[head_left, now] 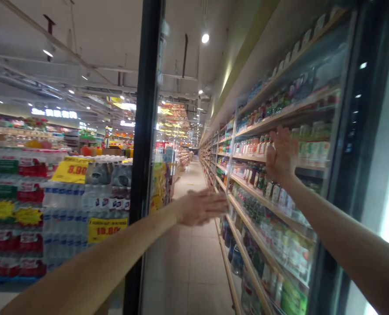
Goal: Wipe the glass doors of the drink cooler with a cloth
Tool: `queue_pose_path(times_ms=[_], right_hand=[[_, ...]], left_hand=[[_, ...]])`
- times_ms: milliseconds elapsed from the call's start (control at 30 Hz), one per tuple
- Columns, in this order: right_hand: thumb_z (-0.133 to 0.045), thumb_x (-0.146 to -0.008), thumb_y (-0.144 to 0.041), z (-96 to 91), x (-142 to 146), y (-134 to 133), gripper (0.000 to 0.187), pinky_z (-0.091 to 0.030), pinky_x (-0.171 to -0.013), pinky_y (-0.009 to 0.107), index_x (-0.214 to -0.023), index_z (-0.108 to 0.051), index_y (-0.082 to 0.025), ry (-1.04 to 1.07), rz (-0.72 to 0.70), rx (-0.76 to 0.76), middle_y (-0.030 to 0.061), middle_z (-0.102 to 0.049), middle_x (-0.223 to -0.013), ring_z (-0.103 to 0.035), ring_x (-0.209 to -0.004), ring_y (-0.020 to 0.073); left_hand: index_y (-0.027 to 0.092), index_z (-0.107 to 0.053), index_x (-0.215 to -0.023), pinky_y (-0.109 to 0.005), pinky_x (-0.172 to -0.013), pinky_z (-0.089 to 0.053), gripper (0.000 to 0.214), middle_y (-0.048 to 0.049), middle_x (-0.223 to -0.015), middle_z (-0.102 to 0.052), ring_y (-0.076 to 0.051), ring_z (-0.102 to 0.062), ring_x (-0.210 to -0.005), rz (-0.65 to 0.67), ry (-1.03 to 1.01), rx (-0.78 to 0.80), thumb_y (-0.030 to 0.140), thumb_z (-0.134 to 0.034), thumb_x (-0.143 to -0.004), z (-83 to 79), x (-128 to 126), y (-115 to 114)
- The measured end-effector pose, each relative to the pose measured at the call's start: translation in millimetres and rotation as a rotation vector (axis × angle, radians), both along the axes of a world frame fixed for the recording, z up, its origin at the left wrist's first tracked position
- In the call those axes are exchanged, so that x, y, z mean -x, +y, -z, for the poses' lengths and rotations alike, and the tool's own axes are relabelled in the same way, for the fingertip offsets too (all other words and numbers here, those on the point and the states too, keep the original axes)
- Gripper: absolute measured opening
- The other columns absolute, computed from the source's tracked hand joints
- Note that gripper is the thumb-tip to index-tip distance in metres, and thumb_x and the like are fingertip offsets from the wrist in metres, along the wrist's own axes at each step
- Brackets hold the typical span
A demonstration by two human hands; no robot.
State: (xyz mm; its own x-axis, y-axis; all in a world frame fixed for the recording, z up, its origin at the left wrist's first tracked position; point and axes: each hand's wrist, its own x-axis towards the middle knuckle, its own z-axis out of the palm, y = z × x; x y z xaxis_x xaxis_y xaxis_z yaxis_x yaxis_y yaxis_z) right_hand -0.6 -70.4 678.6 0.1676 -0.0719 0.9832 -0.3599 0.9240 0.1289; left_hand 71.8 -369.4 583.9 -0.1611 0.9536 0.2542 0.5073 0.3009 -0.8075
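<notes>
My left hand [202, 205] stretches forward at chest height, fingers flat and together, holding nothing; it hovers between the opened glass door [146, 131] and the cooler shelves. My right hand [281, 153] is raised with spread fingers against a chilled shelf of small bottles [256, 146], empty. I cannot tell whether it touches a bottle or glass. Rows of drink bottles and cartons [279, 245] fill the shelves below it.
A long cooler wall [220, 166] runs down the right side of a tiled aisle [190, 253]. The door's black frame stands upright at centre left. Stacked water bottle packs with yellow price signs [72, 170] sit to the left.
</notes>
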Motion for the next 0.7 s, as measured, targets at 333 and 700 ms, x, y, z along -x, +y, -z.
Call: queue_pose_path(times_ms=[333, 700], right_hand=[[-0.032, -0.088, -0.034, 0.6, -5, -1, 0.049, -0.027, -0.108, 0.051, -0.134, -0.047, -0.023, -0.085, -0.001, -0.005, 0.0067, -0.043, -0.144, -0.034, -0.135, 0.0268], [-0.035, -0.087, -0.032, 1.2, -8, -1, 0.050, -0.027, -0.109, 0.052, -0.133, -0.049, -0.019, -0.087, -0.010, 0.000, 0.0098, -0.043, -0.144, -0.035, -0.136, 0.0275]], left_hand=[[0.027, -0.053, -0.127, -0.035, -0.115, -0.022, 0.043, 0.0051, -0.146, -0.040, -0.015, -0.026, -0.140, 0.137, 0.026, 0.232, 0.032, -0.031, -0.090, 46.1, 3, 10], [0.025, -0.046, -0.133, -0.039, -0.118, -0.007, 0.045, -0.0004, -0.148, -0.037, -0.018, -0.019, -0.142, 0.099, 0.206, -0.029, 0.036, -0.035, -0.091, 1.4, 0, -2]])
